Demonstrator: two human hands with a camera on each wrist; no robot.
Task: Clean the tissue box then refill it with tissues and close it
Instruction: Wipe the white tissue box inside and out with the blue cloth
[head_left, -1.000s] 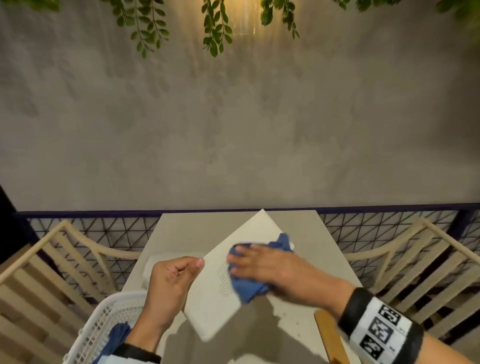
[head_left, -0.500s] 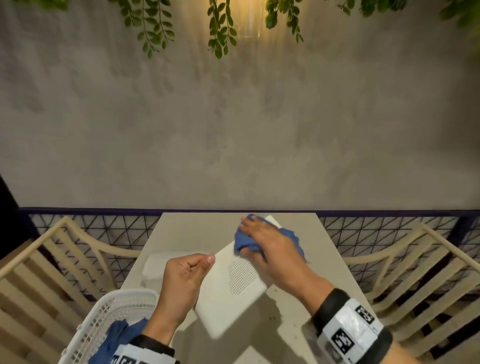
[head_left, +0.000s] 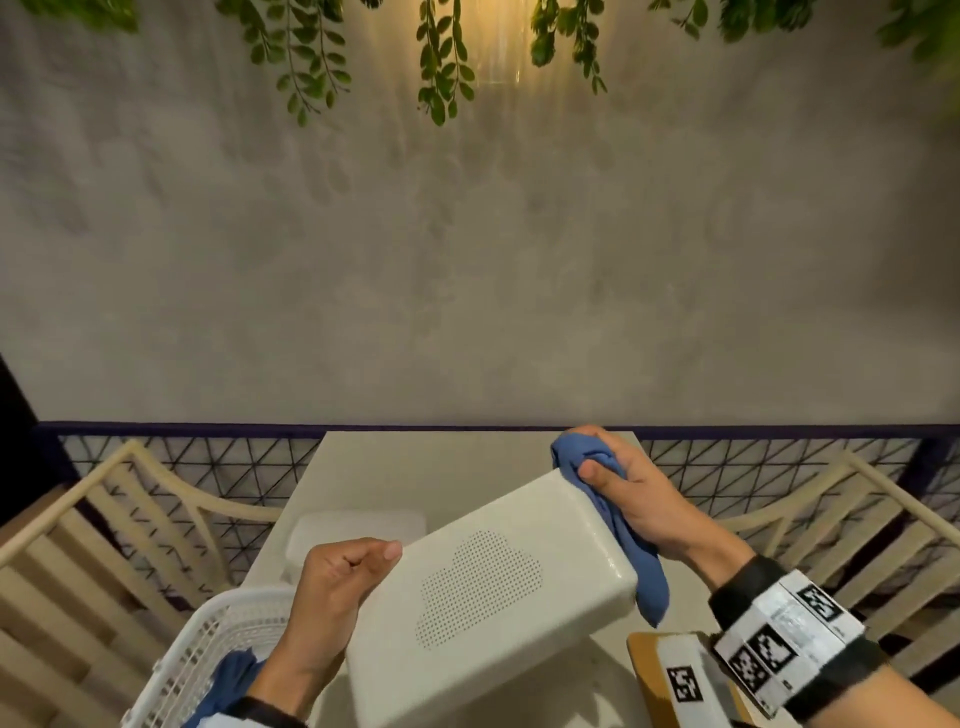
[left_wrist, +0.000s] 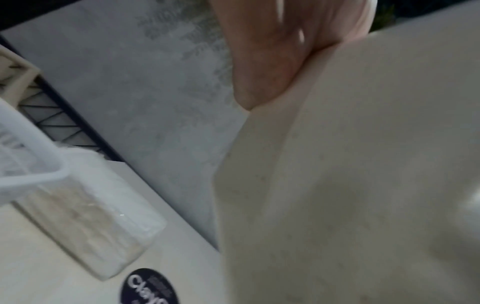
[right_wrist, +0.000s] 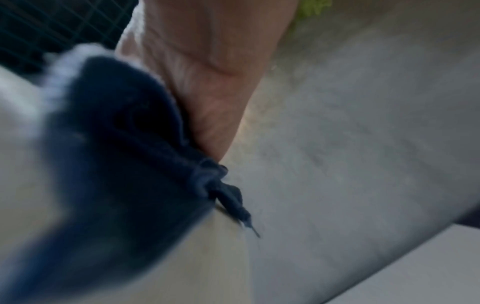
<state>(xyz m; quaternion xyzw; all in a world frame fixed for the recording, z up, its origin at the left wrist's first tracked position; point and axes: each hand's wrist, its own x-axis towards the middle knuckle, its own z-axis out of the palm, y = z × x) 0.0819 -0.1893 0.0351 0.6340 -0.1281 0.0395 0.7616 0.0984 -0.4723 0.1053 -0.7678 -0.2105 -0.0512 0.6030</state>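
Observation:
The white tissue box (head_left: 493, 587), with a cloud of small holes on its broad face, is held tilted above the table. My left hand (head_left: 343, 577) grips its near left edge, thumb on the face; the left wrist view shows the thumb (left_wrist: 272, 61) on the box (left_wrist: 363, 185). My right hand (head_left: 618, 483) holds a crumpled blue cloth (head_left: 613, 525) against the box's far right end. In the right wrist view the cloth (right_wrist: 116, 154) lies under my palm. A clear-wrapped tissue pack (head_left: 358, 530) lies on the table behind the box, and shows blurred as the pack (left_wrist: 91, 216).
A white plastic basket (head_left: 218, 649) with another blue cloth (head_left: 228, 680) sits at the table's near left. A wooden lid (head_left: 644, 670) lies near right. Slatted chairs (head_left: 104, 545) flank the beige table (head_left: 415, 467); a concrete wall rises beyond.
My right hand with the cloth slid from the box's broad face up over its far corner onto the right end. The box has turned and swung closer to me.

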